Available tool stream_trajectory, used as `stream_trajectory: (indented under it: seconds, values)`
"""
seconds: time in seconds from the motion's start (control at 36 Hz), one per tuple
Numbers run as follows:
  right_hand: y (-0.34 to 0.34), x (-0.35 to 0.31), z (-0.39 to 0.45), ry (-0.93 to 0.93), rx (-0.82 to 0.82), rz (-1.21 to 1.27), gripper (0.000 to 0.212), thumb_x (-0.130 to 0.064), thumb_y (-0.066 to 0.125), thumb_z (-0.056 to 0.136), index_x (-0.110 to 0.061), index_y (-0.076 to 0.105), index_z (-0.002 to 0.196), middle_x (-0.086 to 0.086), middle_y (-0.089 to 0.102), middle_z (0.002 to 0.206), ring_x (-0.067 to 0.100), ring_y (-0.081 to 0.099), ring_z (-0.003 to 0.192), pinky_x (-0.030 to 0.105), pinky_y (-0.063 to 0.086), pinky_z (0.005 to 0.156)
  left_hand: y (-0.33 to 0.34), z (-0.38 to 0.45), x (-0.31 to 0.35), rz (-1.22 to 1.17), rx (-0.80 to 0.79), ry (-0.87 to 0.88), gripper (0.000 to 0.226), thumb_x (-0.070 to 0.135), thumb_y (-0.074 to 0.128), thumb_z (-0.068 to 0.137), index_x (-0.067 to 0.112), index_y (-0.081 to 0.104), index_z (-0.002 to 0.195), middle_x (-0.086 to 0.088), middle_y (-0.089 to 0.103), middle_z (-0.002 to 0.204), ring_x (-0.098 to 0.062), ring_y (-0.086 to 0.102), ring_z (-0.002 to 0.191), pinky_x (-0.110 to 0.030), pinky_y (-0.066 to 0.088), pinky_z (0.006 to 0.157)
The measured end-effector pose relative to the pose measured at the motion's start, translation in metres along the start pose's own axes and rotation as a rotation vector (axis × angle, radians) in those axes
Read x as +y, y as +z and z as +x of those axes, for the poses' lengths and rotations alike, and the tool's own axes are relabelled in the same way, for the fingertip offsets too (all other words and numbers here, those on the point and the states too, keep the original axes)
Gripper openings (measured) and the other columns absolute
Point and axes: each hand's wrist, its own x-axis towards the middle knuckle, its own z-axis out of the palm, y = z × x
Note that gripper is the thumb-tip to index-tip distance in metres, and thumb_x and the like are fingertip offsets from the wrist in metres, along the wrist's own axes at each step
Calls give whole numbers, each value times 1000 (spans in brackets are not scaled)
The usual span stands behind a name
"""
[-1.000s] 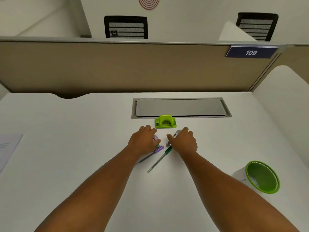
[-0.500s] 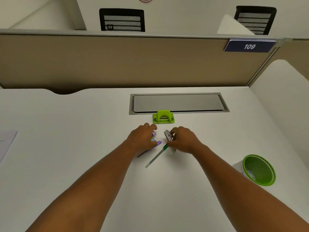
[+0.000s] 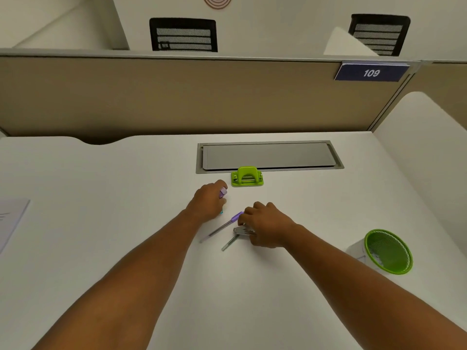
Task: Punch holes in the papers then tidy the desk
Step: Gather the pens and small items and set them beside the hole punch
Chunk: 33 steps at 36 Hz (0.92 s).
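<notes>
Now | left hand (image 3: 207, 200) grip clamped on lilac item (image 3: 223, 192) | right hand (image 3: 266, 227) grip clamped on silver clip (image 3: 241, 230)

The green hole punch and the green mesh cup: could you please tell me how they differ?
The green hole punch is a solid, low block with an arched handle; the green mesh cup is round, open-topped and perforated. The punch sits at the desk's middle by the grey hatch; the cup stands far right. Both are lime green, untouched.

Sign: a dark blue rectangular plate (image 3: 371, 72) fixed at the top edge of the beige fabric desk partition (image 3: 177, 97) read "109" in white slanted digits.
Other print: none was legible.
</notes>
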Motion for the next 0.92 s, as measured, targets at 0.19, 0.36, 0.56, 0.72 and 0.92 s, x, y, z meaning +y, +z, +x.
stream_trajectory:
  seconds: [0.19, 0.36, 0.56, 0.72, 0.92]
  values:
    - [3, 3, 4, 63, 4, -12, 49, -33, 68, 86, -25, 47, 129, 3, 61, 121, 23, 49, 108, 35, 38, 85, -1, 7, 14, -77, 57, 12, 26, 17, 66, 89, 18, 57, 114, 2, 60, 97, -22, 57, 87, -34, 51, 82]
    - [7, 11, -1, 138, -10, 53, 48, -36, 68, 84, -25, 48, 126, 3, 64, 116, 23, 50, 103, 35, 37, 83, 3, 14, 32, -130, 82, 7, 34, 18, 65, 92, 20, 53, 123, -5, 63, 114, -17, 57, 92, -24, 47, 80]
    - [-14, 48, -19, 298, 15, 280, 47, -40, 69, 80, -27, 53, 122, 2, 67, 109, 21, 56, 92, 34, 47, 75, 2, 26, 68, -231, 79, 24, 33, 16, 61, 94, 16, 52, 127, -10, 61, 119, -17, 58, 97, -26, 52, 81]
    - [-47, 100, -44, 461, 144, 379, 48, -36, 72, 77, -21, 59, 121, 4, 68, 109, 17, 59, 84, 26, 45, 66, 13, 40, 121, -361, 85, 48, 31, 13, 62, 94, 15, 54, 124, -5, 58, 112, -20, 60, 99, -26, 53, 80]
    - [-66, 168, -84, 696, 256, 364, 39, -33, 72, 77, -14, 64, 111, 4, 65, 96, 18, 56, 80, 24, 37, 59, 46, 70, 196, -460, 73, 74, 27, 10, 63, 91, 16, 58, 117, -5, 58, 108, -23, 59, 98, -29, 53, 84]
